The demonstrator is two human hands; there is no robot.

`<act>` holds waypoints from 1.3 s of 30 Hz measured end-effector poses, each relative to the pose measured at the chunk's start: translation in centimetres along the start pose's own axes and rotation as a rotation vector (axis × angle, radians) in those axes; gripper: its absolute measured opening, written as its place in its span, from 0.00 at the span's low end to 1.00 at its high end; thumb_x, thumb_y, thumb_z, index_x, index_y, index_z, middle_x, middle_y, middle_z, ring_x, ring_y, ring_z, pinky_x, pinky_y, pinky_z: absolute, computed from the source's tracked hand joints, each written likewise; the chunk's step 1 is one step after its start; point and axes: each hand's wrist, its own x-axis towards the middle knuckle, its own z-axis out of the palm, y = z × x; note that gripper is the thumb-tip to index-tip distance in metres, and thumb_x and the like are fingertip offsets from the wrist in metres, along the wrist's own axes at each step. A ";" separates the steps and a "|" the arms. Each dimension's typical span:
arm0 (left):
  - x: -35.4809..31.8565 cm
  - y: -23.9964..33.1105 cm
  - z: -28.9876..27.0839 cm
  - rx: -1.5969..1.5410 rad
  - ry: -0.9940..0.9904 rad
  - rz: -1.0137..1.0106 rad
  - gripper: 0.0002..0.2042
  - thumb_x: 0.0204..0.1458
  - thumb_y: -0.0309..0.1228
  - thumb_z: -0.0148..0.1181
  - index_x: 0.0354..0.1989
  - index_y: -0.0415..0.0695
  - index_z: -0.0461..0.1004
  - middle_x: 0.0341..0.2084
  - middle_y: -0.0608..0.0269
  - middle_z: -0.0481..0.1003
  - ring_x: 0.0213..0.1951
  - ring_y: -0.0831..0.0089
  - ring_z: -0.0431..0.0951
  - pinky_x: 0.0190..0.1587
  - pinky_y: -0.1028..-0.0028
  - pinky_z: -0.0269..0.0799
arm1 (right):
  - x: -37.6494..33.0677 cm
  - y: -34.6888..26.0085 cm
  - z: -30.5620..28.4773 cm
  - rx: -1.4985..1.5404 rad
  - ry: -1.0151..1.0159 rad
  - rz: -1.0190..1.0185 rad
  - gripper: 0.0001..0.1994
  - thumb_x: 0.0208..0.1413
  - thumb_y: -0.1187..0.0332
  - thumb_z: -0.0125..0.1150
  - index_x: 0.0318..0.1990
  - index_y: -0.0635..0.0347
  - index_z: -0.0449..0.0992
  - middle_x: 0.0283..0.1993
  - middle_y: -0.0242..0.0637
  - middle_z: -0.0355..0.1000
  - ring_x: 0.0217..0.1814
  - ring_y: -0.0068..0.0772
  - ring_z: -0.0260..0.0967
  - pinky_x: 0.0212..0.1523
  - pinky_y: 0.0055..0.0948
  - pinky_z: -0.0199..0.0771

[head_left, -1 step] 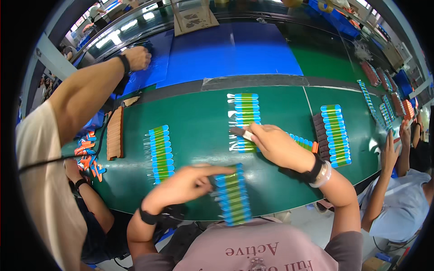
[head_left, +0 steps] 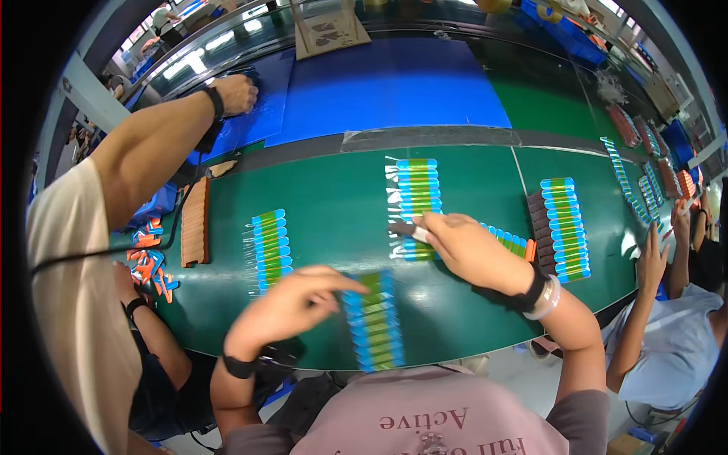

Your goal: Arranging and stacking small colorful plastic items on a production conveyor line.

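Observation:
My left hand [head_left: 292,303] has its index finger stretched out across the upper end of a blurred blue-and-green strip of rounded segments [head_left: 375,326]. Its other fingers are loosely bent. That strip's lower end lies at the table's near edge. Between the fingertips of my right hand [head_left: 474,250] is a small dark brown and white piece [head_left: 403,228], its kind unclear. The piece lies over a second blue-and-green strip [head_left: 418,186], whose left side has clear, shiny ends. My right hand hides part of a shorter blue-and-green row [head_left: 506,240] with an orange end.
Another such strip [head_left: 271,246] lies left, and one with a dark brown row [head_left: 565,227] lies right. A tan ridged block [head_left: 195,224] and orange-and-blue pieces [head_left: 152,265] are at far left. Co-workers' hands [head_left: 233,95] are at both sides. A blue sheet [head_left: 387,91] covers the far side.
My left hand and the strip under its finger have shifted left. My right hand stays nearly in place with the brown and white piece. The whole view has shifted slightly.

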 end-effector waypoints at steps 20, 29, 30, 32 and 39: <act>-2.6 -9.3 -12.4 0.416 0.365 -0.089 0.16 0.44 0.14 0.64 0.41 0.48 0.82 0.47 0.66 0.78 0.39 0.76 0.76 0.32 0.77 0.70 | -1.3 -0.9 0.4 -0.024 0.021 -0.088 0.12 0.63 0.72 0.51 0.51 0.67 0.69 0.45 0.56 0.75 0.48 0.58 0.73 0.52 0.47 0.72; -2.8 -8.0 -12.5 0.452 0.364 -0.026 0.15 0.44 0.17 0.66 0.39 0.51 0.83 0.53 0.66 0.77 0.51 0.69 0.74 0.37 0.73 0.69 | -1.4 -0.8 0.4 0.015 0.005 -0.065 0.11 0.63 0.72 0.51 0.51 0.67 0.69 0.46 0.57 0.75 0.49 0.58 0.73 0.53 0.47 0.72; -2.7 -7.8 -12.5 0.462 0.361 -0.044 0.15 0.43 0.17 0.66 0.39 0.51 0.83 0.53 0.66 0.78 0.52 0.67 0.73 0.41 0.71 0.70 | -1.4 -0.8 0.4 0.015 0.004 -0.066 0.11 0.63 0.72 0.51 0.51 0.67 0.69 0.46 0.57 0.75 0.49 0.58 0.73 0.53 0.47 0.72; -2.6 -7.7 -12.4 0.473 0.358 -0.061 0.15 0.43 0.17 0.66 0.39 0.50 0.83 0.54 0.65 0.78 0.52 0.66 0.73 0.44 0.70 0.71 | -1.3 -0.9 0.4 0.003 0.010 -0.074 0.11 0.63 0.73 0.50 0.51 0.67 0.69 0.45 0.56 0.75 0.48 0.57 0.74 0.53 0.46 0.72; -2.6 -8.6 -12.5 0.483 0.332 -0.014 0.14 0.42 0.16 0.65 0.37 0.48 0.83 0.57 0.61 0.75 0.64 0.60 0.66 0.62 0.63 0.64 | -1.2 -1.2 0.4 0.005 0.019 -0.079 0.11 0.63 0.73 0.50 0.50 0.67 0.69 0.43 0.55 0.76 0.48 0.56 0.74 0.53 0.46 0.72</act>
